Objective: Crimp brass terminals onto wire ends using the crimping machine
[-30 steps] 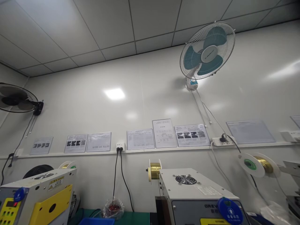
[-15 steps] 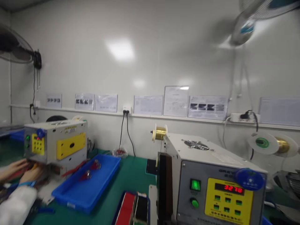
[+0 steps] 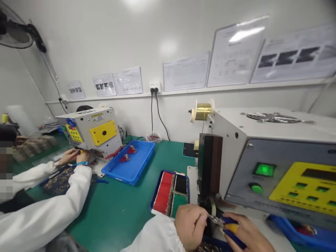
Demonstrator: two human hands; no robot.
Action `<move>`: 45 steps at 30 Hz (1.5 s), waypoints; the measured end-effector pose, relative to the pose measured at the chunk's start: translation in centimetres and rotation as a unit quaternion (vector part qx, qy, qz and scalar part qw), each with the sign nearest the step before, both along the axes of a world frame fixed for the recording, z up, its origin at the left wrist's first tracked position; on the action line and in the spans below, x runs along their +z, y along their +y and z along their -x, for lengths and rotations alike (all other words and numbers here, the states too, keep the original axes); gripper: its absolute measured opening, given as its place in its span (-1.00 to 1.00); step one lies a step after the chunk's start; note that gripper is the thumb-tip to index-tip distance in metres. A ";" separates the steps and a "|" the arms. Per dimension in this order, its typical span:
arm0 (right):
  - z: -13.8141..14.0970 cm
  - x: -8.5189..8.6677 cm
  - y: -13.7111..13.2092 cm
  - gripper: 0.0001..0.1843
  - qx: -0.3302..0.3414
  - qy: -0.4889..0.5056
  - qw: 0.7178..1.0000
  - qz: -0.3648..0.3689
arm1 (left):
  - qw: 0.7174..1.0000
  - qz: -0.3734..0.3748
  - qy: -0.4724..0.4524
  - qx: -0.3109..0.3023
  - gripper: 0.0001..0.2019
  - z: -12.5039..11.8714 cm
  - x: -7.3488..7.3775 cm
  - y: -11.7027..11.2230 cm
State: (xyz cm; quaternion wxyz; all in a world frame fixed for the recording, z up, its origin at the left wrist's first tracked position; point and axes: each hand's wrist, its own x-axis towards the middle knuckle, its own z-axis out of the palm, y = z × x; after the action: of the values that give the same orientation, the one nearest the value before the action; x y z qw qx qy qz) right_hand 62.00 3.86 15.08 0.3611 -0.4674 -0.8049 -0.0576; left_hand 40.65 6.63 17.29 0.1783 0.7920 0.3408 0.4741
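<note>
Up close, a grey machine (image 3: 273, 164) sits on the green worktop (image 3: 118, 217). Below its front, the right hand (image 3: 248, 232) grips light, stiff blue-handled pliers (image 3: 232, 237) by the handles, the surest hold; the left hand (image 3: 190, 225) curls closed beside their steel tips.

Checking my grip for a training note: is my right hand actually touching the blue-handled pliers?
Touching. The head view shows the right hand closed around the blue-handled pliers, its fingers lying across the grips.

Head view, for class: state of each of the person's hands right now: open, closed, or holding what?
Left hand: closed; whether it holds anything cannot be told.
Right hand: holding blue-handled pliers.
</note>
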 end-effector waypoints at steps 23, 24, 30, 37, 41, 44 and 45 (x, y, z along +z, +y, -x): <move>0.6 2.5 -1.0 -0.90 -0.038 0.018 0.996 0.078 | 0.994 0.093 0.028 -0.054 -0.78 -0.1 0.1 0.6; 0.7 2.6 -1.0 -0.90 -0.037 0.021 0.996 0.083 | 0.993 0.098 0.026 -0.055 -0.78 -0.1 0.1 0.6; 0.9 2.7 -1.1 -0.91 -0.033 0.029 0.995 0.086 | 0.991 0.116 0.019 -0.063 -0.77 -0.2 0.2 0.5; 0.9 2.2 -1.0 -0.93 -0.041 0.025 0.995 0.085 | 0.991 0.117 0.013 -0.067 -0.80 -0.1 0.0 0.4; 0.9 2.0 -1.0 -0.92 -0.036 0.026 0.994 0.099 | 0.990 0.122 0.011 -0.065 -0.80 -0.1 0.0 0.4; 0.9 2.1 -1.0 -0.92 -0.033 0.028 0.993 0.109 | 0.990 0.124 0.012 -0.067 -0.79 -0.2 0.1 0.4; 0.9 2.2 -1.0 -0.92 -0.032 0.029 0.993 0.110 | 0.990 0.124 0.013 -0.068 -0.78 -0.2 0.1 0.4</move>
State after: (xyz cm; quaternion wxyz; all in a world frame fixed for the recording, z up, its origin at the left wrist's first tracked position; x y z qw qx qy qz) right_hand 61.11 2.86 17.25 0.3285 -0.5311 -0.7803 0.0328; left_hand 40.82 7.04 17.38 0.3024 0.7911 0.3447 0.4048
